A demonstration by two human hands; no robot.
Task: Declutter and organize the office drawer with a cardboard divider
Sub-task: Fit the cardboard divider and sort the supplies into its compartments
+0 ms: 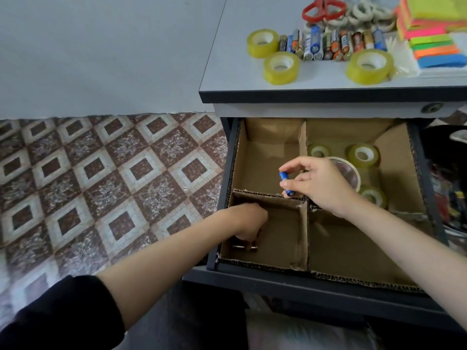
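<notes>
Hidden fingers: the fingertips of the left hand point(246, 221) are being covered by the hand's own back, so whether anything is being gripped cannot be told.
Half-covered roll: a wide pale roll point(350, 170) is being partly screened by the right hand point(318, 185).
Near right compartment: its floor is being largely covered by the right forearm, and its contents cannot be made out.
Cut off: red scissors point(324, 8) and a sticky-note stack point(429, 18) are being clipped by the top edge.
Drawer: the drawer point(278, 279) is being shown pulled out under the desk top point(227, 79). It is being split into four compartments by the cardboard divider point(304, 238) seated inside.
Far right compartment: three yellowish tape rolls point(364, 154) are being stored flat around the wide pale roll.
Near left compartment: small batteries point(243, 247) are being shown lying by the left wall, their metal ends showing just beneath the left hand.
Desk top: three more tape rolls point(281, 67) and a row of batteries point(333, 44) are being displayed.
Left hand: it is being held knuckles-up, deep in the near left compartment, with the fingers curled down onto the small batteries.
Right hand: it is being held over the divider's crossing. A blue battery point(285, 184) is being pinched, nearly upright, between thumb and index fingertip, above the far left compartment's near right corner.
</notes>
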